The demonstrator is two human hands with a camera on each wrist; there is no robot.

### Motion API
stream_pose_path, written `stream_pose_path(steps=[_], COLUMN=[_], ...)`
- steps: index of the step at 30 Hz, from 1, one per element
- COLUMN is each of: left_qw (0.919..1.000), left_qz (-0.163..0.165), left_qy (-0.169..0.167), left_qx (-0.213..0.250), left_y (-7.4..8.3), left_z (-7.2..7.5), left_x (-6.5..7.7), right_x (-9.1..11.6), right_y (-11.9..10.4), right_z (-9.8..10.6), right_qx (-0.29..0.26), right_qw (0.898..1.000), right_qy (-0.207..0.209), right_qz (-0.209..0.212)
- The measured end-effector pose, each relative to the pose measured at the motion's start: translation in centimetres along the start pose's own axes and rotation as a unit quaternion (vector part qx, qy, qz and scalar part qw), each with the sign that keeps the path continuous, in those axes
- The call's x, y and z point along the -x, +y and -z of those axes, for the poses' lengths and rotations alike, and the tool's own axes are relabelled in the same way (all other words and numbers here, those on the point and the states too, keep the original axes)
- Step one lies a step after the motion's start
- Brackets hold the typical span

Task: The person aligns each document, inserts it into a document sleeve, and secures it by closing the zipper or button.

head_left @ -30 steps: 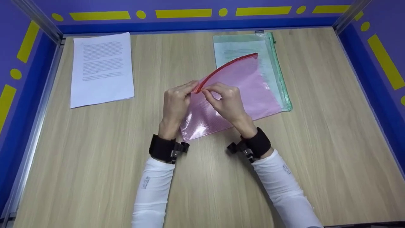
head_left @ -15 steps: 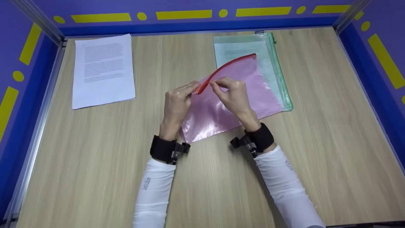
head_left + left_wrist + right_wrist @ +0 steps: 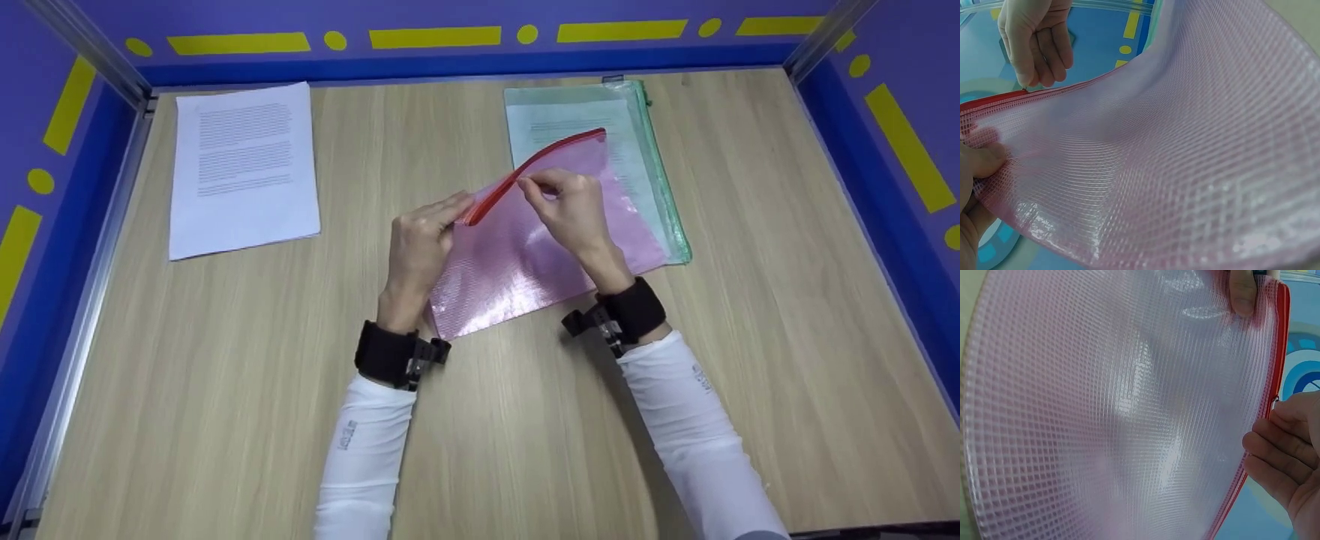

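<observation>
A pink mesh zipper pouch (image 3: 495,270) with a red zipper (image 3: 559,147) along its far edge is held up at a slant. My left hand (image 3: 422,244) grips its left end by the zipper, the thumb (image 3: 985,160) lying on the mesh in the left wrist view. Partway along the zipper, my right hand (image 3: 571,214) pinches the small metal zipper pull (image 3: 1275,403) between thumb and forefinger. In the right wrist view its other fingers rest loosely curled by the pouch edge. The pouch's inside is hidden from the head view.
Behind the pink pouch lies a green zipper pouch (image 3: 664,187) with printed paper inside, partly covered by it. A stack of printed sheets (image 3: 244,214) sits at the table's far left. Blue panels (image 3: 450,60) border the wooden table (image 3: 225,390).
My right hand has slid along the zipper with the pull, to the right and away from my left hand. The left hand keeps its grip at the pouch's left end.
</observation>
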State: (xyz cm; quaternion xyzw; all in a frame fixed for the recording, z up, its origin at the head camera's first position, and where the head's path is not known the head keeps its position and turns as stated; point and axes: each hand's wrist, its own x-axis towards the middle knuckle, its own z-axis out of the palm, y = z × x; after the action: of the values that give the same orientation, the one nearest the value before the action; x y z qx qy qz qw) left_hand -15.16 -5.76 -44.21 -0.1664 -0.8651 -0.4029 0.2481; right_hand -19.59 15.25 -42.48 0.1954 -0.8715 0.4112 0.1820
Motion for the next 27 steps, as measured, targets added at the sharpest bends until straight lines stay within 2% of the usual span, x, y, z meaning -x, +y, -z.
stream_pose_path(steps=[10, 16, 27], left_qw=[0.9999, 0.9999, 0.9997], left_qz=[-0.010, -0.012, -0.023], left_qy=[-0.004, -0.007, 0.004], left_qx=[0.002, 0.006, -0.003], left_y=[0.0, -0.1, -0.4], left_z=[0.3, 0.6, 1.0], left_x=[-0.1, -0.1, -0.2], right_x=[-0.5, -0.8, -0.8], right_y=[1.5, 2.5, 4.7], right_z=[0.6, 1.1, 2.6], right_qx=[0.020, 0.037, 0.071], right_qw=[1.000, 0.998, 0.993], right_qy=[0.013, 0.022, 0.050], right_qz=[-0.017, -0.042, -0.077])
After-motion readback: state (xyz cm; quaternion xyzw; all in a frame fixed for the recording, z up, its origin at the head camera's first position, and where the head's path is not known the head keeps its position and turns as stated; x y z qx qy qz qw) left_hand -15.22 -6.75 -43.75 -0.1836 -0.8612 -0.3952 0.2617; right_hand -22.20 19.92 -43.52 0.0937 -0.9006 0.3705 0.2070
